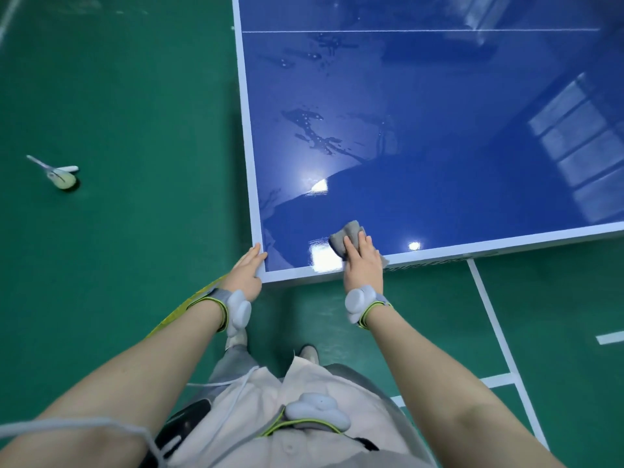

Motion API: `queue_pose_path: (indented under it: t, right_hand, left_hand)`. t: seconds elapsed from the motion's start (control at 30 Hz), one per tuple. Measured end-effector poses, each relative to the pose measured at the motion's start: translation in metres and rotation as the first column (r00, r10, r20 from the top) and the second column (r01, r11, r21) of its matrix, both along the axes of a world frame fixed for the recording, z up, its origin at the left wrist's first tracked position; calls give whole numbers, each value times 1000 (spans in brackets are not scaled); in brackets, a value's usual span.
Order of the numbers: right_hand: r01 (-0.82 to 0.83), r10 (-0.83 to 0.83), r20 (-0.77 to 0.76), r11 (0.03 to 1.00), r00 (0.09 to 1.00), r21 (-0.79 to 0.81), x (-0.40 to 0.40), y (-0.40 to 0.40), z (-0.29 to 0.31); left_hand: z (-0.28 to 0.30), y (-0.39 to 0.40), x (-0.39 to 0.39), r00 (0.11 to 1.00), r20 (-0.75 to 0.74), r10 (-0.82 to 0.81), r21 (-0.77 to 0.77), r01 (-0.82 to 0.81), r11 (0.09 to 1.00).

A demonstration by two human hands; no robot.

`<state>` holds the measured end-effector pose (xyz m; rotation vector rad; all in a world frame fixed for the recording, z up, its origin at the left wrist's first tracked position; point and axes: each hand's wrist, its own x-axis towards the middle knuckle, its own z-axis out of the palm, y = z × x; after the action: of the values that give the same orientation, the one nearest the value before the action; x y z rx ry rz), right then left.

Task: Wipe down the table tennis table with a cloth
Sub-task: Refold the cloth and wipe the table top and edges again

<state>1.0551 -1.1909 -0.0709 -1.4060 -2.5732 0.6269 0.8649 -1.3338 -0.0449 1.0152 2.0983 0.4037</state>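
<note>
— Where's the cloth?

— On the table, just inside its near edge, not far from the near left corner. The right hand lies flat on it, fingers straight, pressing it down.

— And the left hand?

— Open, fingers straight, resting on that near left corner.

— The surface?

— Glossy blue with white edge lines. Wet patches sit further in, and window reflections toward the right.

— The room?

— Green floor with white lines. A small pale object lies on it, well left of the table.
</note>
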Motion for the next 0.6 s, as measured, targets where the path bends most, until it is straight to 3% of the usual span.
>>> queue_pose_path:
  t: [0.23,0.4,0.47,0.6]
  right_hand:
    - [-292,288,-58,952,956,-95,-62,-70,3]
    - [-445,447,44,894,894,-39,-60,-67,4]
    - [-367,368,46,930,929,-25,-53,-54,8]
    - [33,-32,25,998,999,-57,-71,-60,10]
  left_hand:
    - [-2,-8,-30,979,148,-142,-2,144,990]
    - [-1,-6,-55,953,172,-249,-5,254,967]
    - [-1,-4,-59,949,169,-267,-4,271,963]
    - [-2,-3,-73,926,168,-337,-4,342,940]
